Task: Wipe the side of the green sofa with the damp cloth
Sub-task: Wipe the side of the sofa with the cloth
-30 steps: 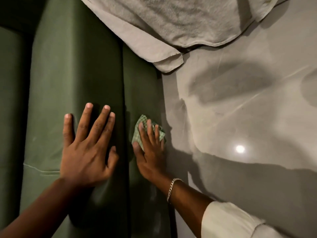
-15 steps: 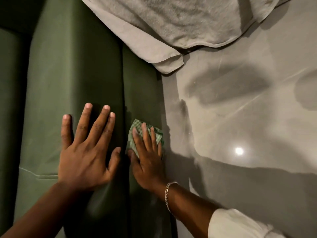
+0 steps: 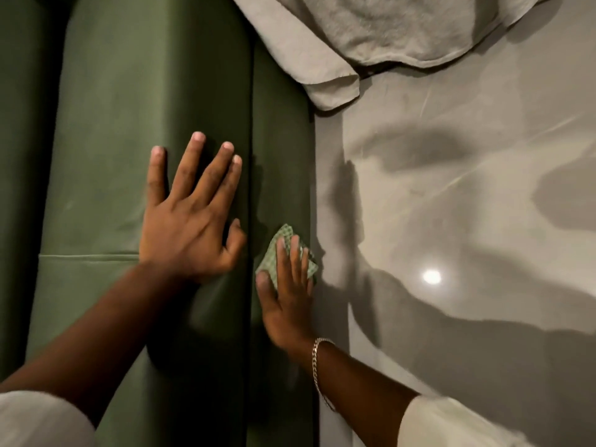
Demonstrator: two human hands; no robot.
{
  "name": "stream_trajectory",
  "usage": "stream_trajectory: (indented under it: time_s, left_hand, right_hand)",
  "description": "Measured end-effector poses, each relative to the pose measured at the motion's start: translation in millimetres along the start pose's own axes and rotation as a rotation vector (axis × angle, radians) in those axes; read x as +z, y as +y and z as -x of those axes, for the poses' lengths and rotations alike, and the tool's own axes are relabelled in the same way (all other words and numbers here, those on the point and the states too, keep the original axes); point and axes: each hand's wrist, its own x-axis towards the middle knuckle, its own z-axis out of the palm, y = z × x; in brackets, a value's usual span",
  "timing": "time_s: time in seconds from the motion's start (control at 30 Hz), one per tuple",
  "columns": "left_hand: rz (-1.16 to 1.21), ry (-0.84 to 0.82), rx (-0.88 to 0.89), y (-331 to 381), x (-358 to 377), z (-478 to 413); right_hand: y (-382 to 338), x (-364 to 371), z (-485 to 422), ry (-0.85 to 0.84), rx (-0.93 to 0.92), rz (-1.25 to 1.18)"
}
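The green sofa fills the left half of the head view; its side panel runs down the middle as a narrow strip. My left hand lies flat on the top of the sofa arm, fingers spread, holding nothing. My right hand presses a small green checked cloth flat against the side panel, low near the floor edge. Most of the cloth is hidden under my fingers; a silver chain bracelet sits on that wrist.
A pale grey towel or blanket hangs over the sofa's far end and onto the floor. The glossy grey floor lies right of the sofa, with shadows and a lamp reflection.
My right hand with the cloth has slid along the side panel, first toward the seam, now back toward the floor edge. My left hand has stayed flat on the arm.
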Motion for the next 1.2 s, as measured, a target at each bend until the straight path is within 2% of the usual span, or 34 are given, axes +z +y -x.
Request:
stream_trajectory:
  time_s: [0.1,0.2,0.33,0.53,0.6,0.77,0.83,0.97,1.07,1.13,1.2]
  left_hand:
    - [0.011,0.004,0.001,1,-4,2]
    - [0.022,-0.031,0.007,2,-7,5]
    - [-0.048,-0.124,0.080,8,-10,29]
    - [-0.081,-0.188,0.133,27,-10,103]
    - [-0.070,-0.213,0.105,30,-13,120]
    - [-0.007,-0.218,0.038,33,-17,125]
    - [0.002,-0.234,0.045,34,-16,120]
    - [0.009,-0.218,0.037,35,-11,120]
    - [0.013,-0.177,0.036,34,-9,119]
    - [0.013,-0.122,0.025,32,-4,120]
    - [0.014,-0.073,0.020,33,0,120]
  right_hand:
    - [-5,-11,-60,0.091,0.015,0.007]
    - [6,-26,-111,0.007,0.095,-0.007]
    - [22,-8,-38,-0.030,0.107,-0.031]
    - [11,16,84,-0.045,0.232,-0.062]
    - [3,14,74,-0.019,0.261,-0.056]
    - [-13,-4,-1,-0.053,0.176,-0.027]
    - [10,-3,13,-0.091,0.167,-0.038]
    - [42,15,109,-0.185,0.289,-0.001]
    - [23,36,155,-0.103,0.351,0.046]
    - [8,43,156,-0.054,0.413,0.034]
    - [-2,41,138,-0.006,0.392,0.014]
